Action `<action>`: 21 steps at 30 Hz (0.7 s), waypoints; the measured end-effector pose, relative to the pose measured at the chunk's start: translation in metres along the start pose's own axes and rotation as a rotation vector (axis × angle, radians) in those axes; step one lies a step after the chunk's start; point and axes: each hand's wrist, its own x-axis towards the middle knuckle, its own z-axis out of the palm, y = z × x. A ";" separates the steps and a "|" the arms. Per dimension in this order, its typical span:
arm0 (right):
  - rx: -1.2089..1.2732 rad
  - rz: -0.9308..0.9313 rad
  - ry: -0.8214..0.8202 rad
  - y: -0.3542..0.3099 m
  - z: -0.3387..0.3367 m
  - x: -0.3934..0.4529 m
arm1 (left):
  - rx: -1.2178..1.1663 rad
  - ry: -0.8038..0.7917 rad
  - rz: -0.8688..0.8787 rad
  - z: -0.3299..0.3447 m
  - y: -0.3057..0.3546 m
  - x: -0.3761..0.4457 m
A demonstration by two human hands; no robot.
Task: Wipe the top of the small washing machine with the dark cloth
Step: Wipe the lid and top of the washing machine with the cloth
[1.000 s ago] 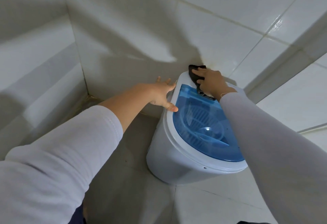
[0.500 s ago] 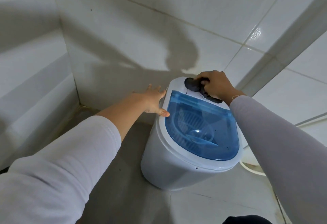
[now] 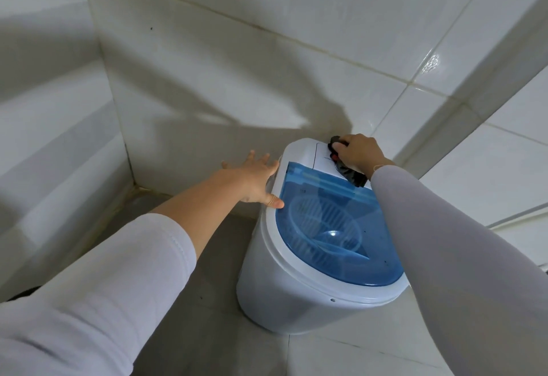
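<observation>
white long sleeves, left one pushed up the forearm, thin wrist band

Tiled bathroom or wash corner of a home.

Glossy white wall tiles with grey grout lines on two meeting walls, running down to a grey tiled floor with a stained seam along the base. Standing in the corner against the wall, a small white washing machine with a see-through blue lid, a household appliance rather than shop or laboratory gear.
</observation>
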 end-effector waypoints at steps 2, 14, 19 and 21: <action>0.025 -0.032 0.001 -0.010 0.000 -0.004 | -0.001 0.000 -0.015 -0.003 -0.005 -0.001; -0.112 -0.341 -0.060 0.019 0.002 -0.049 | 0.135 0.016 -0.055 0.000 0.011 -0.002; 0.057 -0.304 0.017 0.041 -0.023 -0.037 | 0.152 0.020 -0.059 -0.002 0.017 -0.005; 0.129 -0.276 0.153 0.051 -0.039 -0.026 | 0.163 0.012 -0.066 -0.003 0.018 -0.006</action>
